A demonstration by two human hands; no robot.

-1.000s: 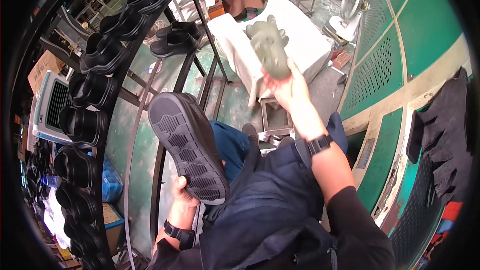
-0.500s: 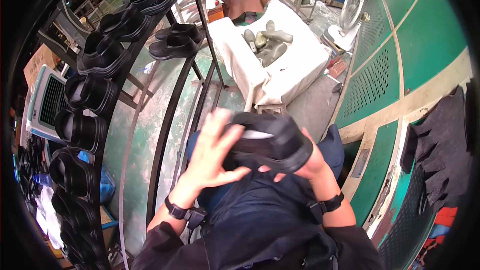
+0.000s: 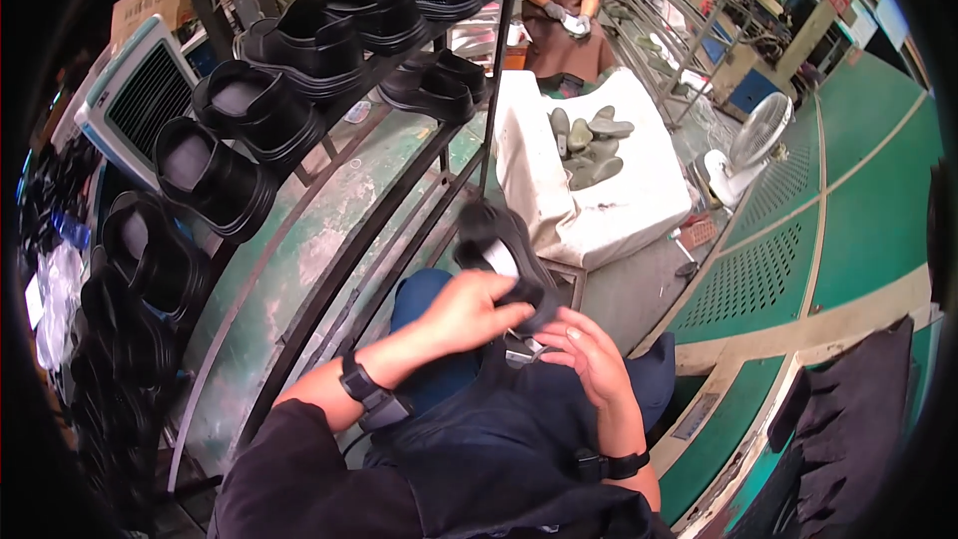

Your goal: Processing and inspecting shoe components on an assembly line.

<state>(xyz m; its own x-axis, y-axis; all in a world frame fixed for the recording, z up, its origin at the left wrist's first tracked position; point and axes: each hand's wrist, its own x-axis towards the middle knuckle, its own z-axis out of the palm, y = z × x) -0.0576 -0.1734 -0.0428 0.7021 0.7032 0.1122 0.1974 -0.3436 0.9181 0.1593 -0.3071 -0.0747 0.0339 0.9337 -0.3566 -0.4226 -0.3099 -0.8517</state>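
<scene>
Shoe swung round since the earlier frame: the black shoe [image 3: 524,240] now runs lengthwise, pointing away from the lap, and the left hand [image 3: 464,314], spread and free half a second ago, is now on it. Whole view has turned too; rack [image 3: 334,289] sits bigger on the left.

Head view, only one I've got. Shoe is above the lap, between the hands, slightly blurred. Left hand is closed on its side near the opening, thumb at the near end; some fingers hidden. Right hand [image 3: 597,364] is loose, fingers extended by the near end; contact I can't tell.

Handling, my guess: fairly light, upper soft and giving, sole stiffer, not fragile, maybe a bit slick. I'd grip heel and sole edge, or hook the collar; squeezing the sides alone probably dents the upper.

Containers: rack carries a row of black shoes [image 3: 217,180], pale linings showing in several. White-covered stand [image 3: 634,225] holds a heap of greenish-grey shoe forms [image 3: 596,172]. Cardboard box [image 3: 150,5] upper left, contents not visible.
</scene>
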